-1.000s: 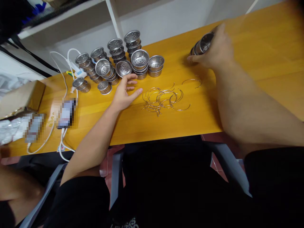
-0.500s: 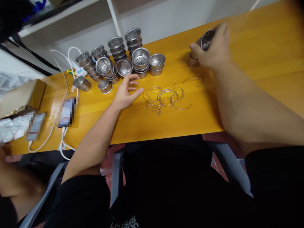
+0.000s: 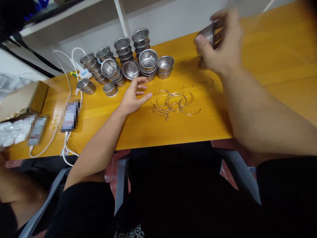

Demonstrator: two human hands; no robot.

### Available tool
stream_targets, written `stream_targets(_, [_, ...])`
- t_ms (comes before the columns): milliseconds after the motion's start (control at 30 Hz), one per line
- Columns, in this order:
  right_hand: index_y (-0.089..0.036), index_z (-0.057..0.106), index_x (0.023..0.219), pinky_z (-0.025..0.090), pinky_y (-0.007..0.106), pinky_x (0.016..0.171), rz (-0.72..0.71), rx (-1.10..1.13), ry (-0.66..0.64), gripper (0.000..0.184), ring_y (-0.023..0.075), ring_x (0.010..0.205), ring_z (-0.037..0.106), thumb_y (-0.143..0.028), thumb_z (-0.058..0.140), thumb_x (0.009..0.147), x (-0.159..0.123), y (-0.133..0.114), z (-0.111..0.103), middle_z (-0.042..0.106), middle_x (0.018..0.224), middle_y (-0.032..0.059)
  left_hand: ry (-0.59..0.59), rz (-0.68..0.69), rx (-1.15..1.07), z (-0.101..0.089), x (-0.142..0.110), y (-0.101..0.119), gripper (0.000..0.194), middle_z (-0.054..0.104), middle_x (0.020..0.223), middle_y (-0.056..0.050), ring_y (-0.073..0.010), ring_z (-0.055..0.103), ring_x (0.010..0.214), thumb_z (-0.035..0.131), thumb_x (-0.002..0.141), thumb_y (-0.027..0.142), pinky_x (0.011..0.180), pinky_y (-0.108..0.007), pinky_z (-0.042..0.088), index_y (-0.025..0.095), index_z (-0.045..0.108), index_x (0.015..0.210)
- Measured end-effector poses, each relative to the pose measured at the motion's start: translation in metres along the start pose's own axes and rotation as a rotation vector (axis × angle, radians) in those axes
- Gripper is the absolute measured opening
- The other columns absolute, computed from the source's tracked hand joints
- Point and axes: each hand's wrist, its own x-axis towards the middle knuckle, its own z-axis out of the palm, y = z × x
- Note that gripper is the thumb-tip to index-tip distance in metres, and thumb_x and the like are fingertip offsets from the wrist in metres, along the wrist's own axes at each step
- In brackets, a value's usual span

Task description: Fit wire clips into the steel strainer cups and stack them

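My right hand (image 3: 224, 46) is at the far right part of the table, blurred by motion. Its thumb and fingers hold a metal strainer cup (image 3: 208, 34) by the sides, tilted. Just below it, another strainer cup (image 3: 202, 64) stands on the table, partly hidden behind the hand. My left hand (image 3: 135, 97) rests with fingers apart and nothing in it. It lies beside a loose pile of curved wire handles (image 3: 170, 102), with the thumb tip close to the wires. Stacks of perforated strainer cups (image 3: 148, 61) stand just beyond its fingertips.
One more wire (image 3: 204, 86) lies apart, below my right hand. At left are a phone (image 3: 70, 116) with white cables, a second device (image 3: 38, 130), a cardboard box (image 3: 24, 99) and clear plastic bags (image 3: 11, 134). Another person's arm (image 3: 19, 195) shows at lower left.
My right hand has risen a little with the strainer cup, turning it so that its side shows instead of its opening. The left hand has stayed almost still.
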Motion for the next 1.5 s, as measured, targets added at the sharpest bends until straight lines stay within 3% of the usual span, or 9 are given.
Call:
stream_targets(67, [-0.019, 0.063, 0.175, 0.053, 0.058, 0.14, -0.154, 0.038, -0.108, 0.08, 0.0504, 0.159, 0.071, -0.081, 0.068, 0.124, -0.011, -0.023, 0.007, 0.074, 0.175, 0.0281, -0.026, 0.006, 0.006, 0.004, 0.001, 0.002, 0.085, 0.072, 0.184, -0.015, -0.0307, 0.086, 0.138, 0.099, 0.104, 0.048, 0.108, -0.048, 0.081, 0.039, 0.06, 0.18])
stream_targets(167, [-0.021, 0.075, 0.169, 0.049, 0.067, 0.147, -0.307, -0.011, -0.322, 0.086, 0.0589, 0.167, 0.065, -0.09, 0.076, 0.118, -0.028, -0.055, 0.032, 0.073, 0.176, 0.029, -0.08, 0.041, 0.048, 0.013, 0.003, 0.006, 0.111, 0.063, 0.193, -0.018, -0.0363, 0.085, 0.149, 0.105, 0.104, 0.062, 0.12, -0.056, 0.08, 0.041, 0.043, 0.194])
stream_targets(367, [-0.042, 0.048, 0.204, 0.05, 0.081, 0.147, -0.46, 0.033, -0.397, 0.116, 0.063, 0.174, 0.058, -0.064, 0.104, 0.106, -0.043, -0.07, 0.08, 0.062, 0.191, 0.0175, -0.119, 0.109, 0.051, 0.031, 0.011, 0.0, 0.129, 0.048, 0.2, -0.019, -0.0471, 0.069, 0.18, 0.096, 0.107, 0.091, 0.133, -0.065, 0.077, 0.041, 0.025, 0.202])
stream_targets(500, [-0.044, 0.039, 0.208, 0.045, 0.084, 0.153, -0.482, 0.047, -0.382, 0.12, 0.061, 0.182, 0.052, -0.048, 0.102, 0.106, -0.041, -0.062, 0.085, 0.06, 0.193, 0.0175, -0.108, 0.034, 0.029, 0.033, 0.014, -0.004, 0.126, 0.047, 0.201, -0.018, -0.0487, 0.064, 0.185, 0.094, 0.108, 0.093, 0.135, -0.066, 0.077, 0.039, 0.028, 0.201])
stream_targets(667, [-0.046, 0.026, 0.213, 0.051, 0.082, 0.15, -0.48, 0.098, -0.424, 0.136, 0.061, 0.179, 0.056, -0.057, 0.105, 0.102, -0.041, -0.059, 0.085, 0.06, 0.192, 0.0176, -0.058, 0.066, 0.015, 0.029, 0.016, -0.011, 0.113, 0.057, 0.192, -0.018, -0.0453, 0.069, 0.181, 0.091, 0.108, 0.096, 0.14, -0.064, 0.072, 0.036, 0.043, 0.191])
stream_targets(833, [-0.033, 0.056, 0.2, 0.059, 0.074, 0.139, -0.464, 0.131, -0.486, 0.106, 0.0559, 0.156, 0.073, -0.068, 0.095, 0.108, -0.032, -0.049, 0.055, 0.072, 0.178, 0.0206, 0.027, -0.011, -0.012, 0.018, 0.017, -0.035, 0.123, 0.069, 0.18, -0.019, -0.0445, 0.077, 0.168, 0.1, 0.09, 0.108, 0.14, -0.066, 0.071, 0.034, 0.054, 0.177])
stream_targets(1000, [-0.022, 0.088, 0.147, 0.064, 0.056, 0.1, -0.36, 0.008, -0.85, 0.067, 0.0412, 0.108, 0.082, -0.07, 0.094, 0.102, -0.021, -0.031, 0.018, 0.091, 0.127, 0.0184, 0.035, -0.059, -0.055, 0.011, 0.018, -0.057, 0.125, 0.07, 0.178, -0.02, -0.0432, 0.08, 0.164, 0.099, 0.088, 0.111, 0.138, -0.068, 0.071, 0.036, 0.049, 0.175])
stream_targets(1200, [-0.03, 0.094, 0.127, 0.059, 0.047, 0.086, -0.38, -0.081, -0.996, 0.039, 0.0313, 0.087, 0.08, -0.058, 0.091, 0.1, -0.019, -0.019, 0.035, 0.087, 0.099, 0.0051, 0.061, -0.041, -0.034, 0.01, 0.019, -0.056, 0.124, 0.072, 0.176, -0.023, -0.0442, 0.078, 0.167, 0.099, 0.088, 0.11, 0.143, -0.072, 0.068, 0.032, 0.052, 0.172])
stream_targets(1500, [-0.031, 0.096, 0.116, 0.06, 0.046, 0.093, -0.498, -0.025, -0.931, 0.028, 0.0313, 0.098, 0.081, -0.057, 0.083, 0.113, -0.017, -0.009, 0.048, 0.09, 0.112, 0.0069, 0.054, -0.068, -0.027, 0.01, 0.02, -0.056, 0.13, 0.07, 0.18, -0.021, -0.0449, 0.076, 0.169, 0.096, 0.088, 0.114, 0.144, -0.071, 0.067, 0.036, 0.048, 0.18])
